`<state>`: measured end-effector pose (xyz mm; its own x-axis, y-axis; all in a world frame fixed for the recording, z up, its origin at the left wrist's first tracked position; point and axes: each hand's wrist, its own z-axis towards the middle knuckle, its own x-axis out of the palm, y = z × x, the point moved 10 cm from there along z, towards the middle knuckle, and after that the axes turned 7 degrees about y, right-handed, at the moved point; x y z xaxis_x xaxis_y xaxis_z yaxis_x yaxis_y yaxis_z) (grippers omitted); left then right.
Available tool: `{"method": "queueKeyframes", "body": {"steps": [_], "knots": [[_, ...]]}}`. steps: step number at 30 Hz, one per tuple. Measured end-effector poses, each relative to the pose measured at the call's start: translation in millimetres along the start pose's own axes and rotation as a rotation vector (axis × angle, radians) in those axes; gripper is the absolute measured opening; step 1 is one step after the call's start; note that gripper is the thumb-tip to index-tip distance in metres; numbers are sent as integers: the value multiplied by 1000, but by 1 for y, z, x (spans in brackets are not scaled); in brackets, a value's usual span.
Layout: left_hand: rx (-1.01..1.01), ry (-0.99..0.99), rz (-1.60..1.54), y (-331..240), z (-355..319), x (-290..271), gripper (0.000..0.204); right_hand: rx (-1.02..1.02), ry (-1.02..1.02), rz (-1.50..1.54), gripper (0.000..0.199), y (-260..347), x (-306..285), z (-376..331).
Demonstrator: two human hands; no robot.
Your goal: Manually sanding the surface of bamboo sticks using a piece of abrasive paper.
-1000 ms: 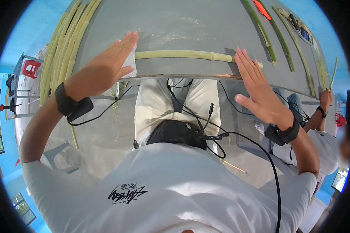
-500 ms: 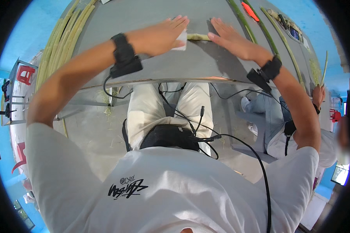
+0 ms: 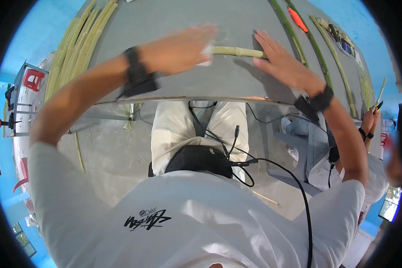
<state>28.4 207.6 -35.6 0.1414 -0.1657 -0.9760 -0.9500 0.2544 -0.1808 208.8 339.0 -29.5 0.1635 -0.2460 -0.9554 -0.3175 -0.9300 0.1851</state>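
Stalk: pale green cane stalk (image 3: pixel 239 52), smooth and jointed, laid crosswise mid-worktop.
Left hand (image 3: pixel 178 49): blurred, flat over a white cloth (image 3: pixel 205 52) at the stalk's left end; grip cannot be told.
Right hand (image 3: pixel 283 64): spread flat, pressed on the stalk's right end.
Worktop (image 3: pixel 165 18): grey, matte; near edge bowed; bare room around the stalk.
Edges: more stalks (image 3: pixel 76 44) lined along left side.

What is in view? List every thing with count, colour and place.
Table: one, grey, ahead of the person.
Stalk: one, pale green, lying across the table between both hands.
White cloth: one, under the left hand, on the stalk.
Stalk pile: several, yellow-green, along the table's left edge.
Long stalks: about three, green, table's right side.
Orange tool: one, far right of the table.
Co-worker: one, seated at right.
Left hand: blurred, on the cloth.
Right hand: flat, touching the stalk.
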Motion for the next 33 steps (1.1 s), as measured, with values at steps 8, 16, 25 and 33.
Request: {"method": "queueKeyframes", "body": {"steps": [8, 16, 25, 33], "knots": [[89, 41, 64, -31, 45, -1, 81, 74, 15, 49, 107, -3, -7, 15], [-69, 44, -105, 11, -137, -3, 82, -96, -25, -49, 106, 68, 24, -115], [53, -20, -2, -12, 13, 4, 79, 40, -91, -61, 110, 11, -9, 8], [-30, 11, 2, -7, -65, -5, 80, -17, 82, -1, 97, 31, 7, -51]]}}
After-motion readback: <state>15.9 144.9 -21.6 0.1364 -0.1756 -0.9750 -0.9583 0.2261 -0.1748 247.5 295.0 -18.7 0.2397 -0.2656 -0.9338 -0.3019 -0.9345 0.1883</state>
